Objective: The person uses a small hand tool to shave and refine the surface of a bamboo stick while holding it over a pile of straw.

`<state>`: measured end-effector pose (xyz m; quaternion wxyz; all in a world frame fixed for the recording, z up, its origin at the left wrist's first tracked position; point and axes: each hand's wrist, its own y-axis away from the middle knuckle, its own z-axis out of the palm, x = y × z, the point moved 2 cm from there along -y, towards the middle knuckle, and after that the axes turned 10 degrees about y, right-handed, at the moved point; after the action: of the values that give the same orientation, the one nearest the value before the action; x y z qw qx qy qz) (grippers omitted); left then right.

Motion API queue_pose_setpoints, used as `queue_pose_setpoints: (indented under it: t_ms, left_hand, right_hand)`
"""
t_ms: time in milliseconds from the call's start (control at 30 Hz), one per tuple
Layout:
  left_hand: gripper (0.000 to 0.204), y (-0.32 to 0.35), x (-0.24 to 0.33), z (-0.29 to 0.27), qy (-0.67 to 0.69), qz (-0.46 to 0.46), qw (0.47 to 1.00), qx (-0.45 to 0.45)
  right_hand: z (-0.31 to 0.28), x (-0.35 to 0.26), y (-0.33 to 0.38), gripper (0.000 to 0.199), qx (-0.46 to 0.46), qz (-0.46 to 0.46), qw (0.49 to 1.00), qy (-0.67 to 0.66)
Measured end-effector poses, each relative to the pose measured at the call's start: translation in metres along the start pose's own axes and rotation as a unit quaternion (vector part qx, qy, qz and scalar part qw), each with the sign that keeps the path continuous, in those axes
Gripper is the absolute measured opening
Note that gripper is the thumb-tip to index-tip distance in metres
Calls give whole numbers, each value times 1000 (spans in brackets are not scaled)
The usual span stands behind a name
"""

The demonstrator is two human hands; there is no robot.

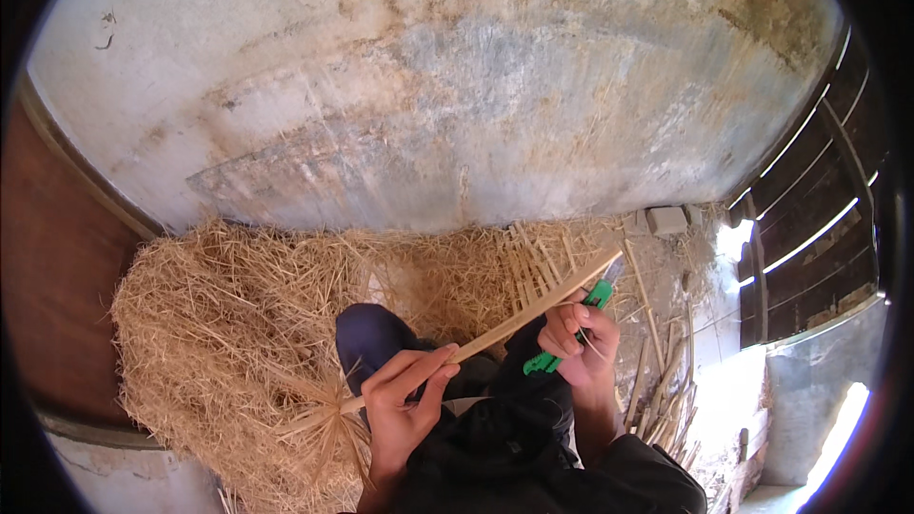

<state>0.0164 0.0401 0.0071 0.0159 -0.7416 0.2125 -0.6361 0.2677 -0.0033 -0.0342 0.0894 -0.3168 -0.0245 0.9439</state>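
A pale, flat bamboo strip runs slantwise across my lap, its tip up to the right. My left hand is closed around its lower part, thumb and fingers pinching it. Beyond that hand, at the lower left, a splayed bunch of thin fibres appears to be the strip's frayed end. My right hand grips a green utility knife, its blade out and pointing away from me, close to the strip's tip. A thin pale sliver curls by the right fingers; whether it is held is unclear.
A big heap of straw lies to my left, spreading along the stained wall. Several slats lie ahead, and more sticks are piled at right. A block sits by the wall, near a dark slatted panel.
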Motion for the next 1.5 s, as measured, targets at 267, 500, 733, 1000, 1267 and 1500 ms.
queue_pose_setpoints:
  t_ms: [267,500,733,1000,1267,1500]
  left_hand:
    - [19,-12,-20,-35,-56,-26,989,131]
    - [20,-12,-14,-13,-4,-17,997,73]
    - [28,-14,-9,-4,-13,1,999,36]
    - [32,-14,7,-1,-37,11,999,16]
    - [37,-7,14,0,-48,33,998,-11]
    - [31,-1,18,1,-48,44,998,2]
  right_hand:
    - [-39,-70,-7,8,-124,-192,969,-98]
    - [-35,-38,-43,33,165,-247,481,825]
    - [3,3,-27,35,63,-195,745,635]
    - [25,39,-19,36,-85,-305,626,712]
    - [48,38,-14,37,-106,-347,539,760]
    - [57,31,-16,37,-107,-386,500,768]
